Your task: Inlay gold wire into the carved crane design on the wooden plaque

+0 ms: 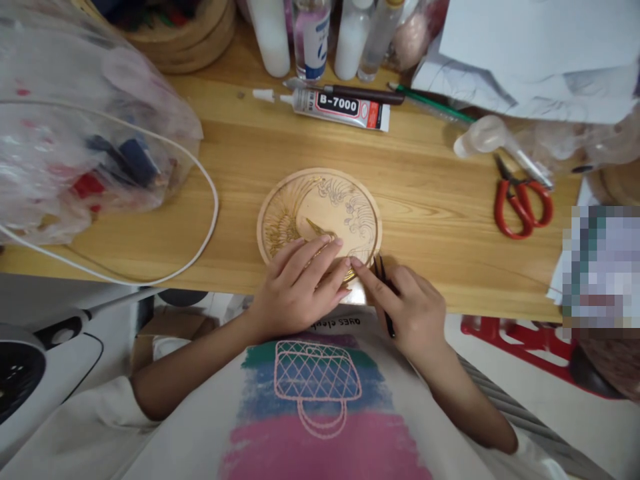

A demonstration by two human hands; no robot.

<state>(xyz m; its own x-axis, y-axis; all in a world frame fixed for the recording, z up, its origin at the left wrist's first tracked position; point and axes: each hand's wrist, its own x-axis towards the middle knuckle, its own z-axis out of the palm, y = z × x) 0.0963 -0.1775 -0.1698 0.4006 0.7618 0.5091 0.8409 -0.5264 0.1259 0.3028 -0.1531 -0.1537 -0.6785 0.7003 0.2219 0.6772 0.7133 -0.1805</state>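
Note:
A round wooden plaque (337,200) lies at the front edge of the table, with a drawn wave pattern at its right and gold wire or foil-like lines forming a feathery design at its left. My left hand (300,287) rests over its lower part with fingers stretched out, hiding some of the design. Black tweezers (383,277) are held in my right hand (417,307), tips pointing away from me. That hand's index finger reaches onto the plaque's lower right rim area, close to my left fingertips.
A B-7000 glue tube (345,109) lies behind the plaque, its cap (263,95) beside the nozzle. Several bottles (311,40) stand at the back. Red-handled scissors (523,200) lie at right. A plastic bag (100,133) and white cable (213,200) occupy the left.

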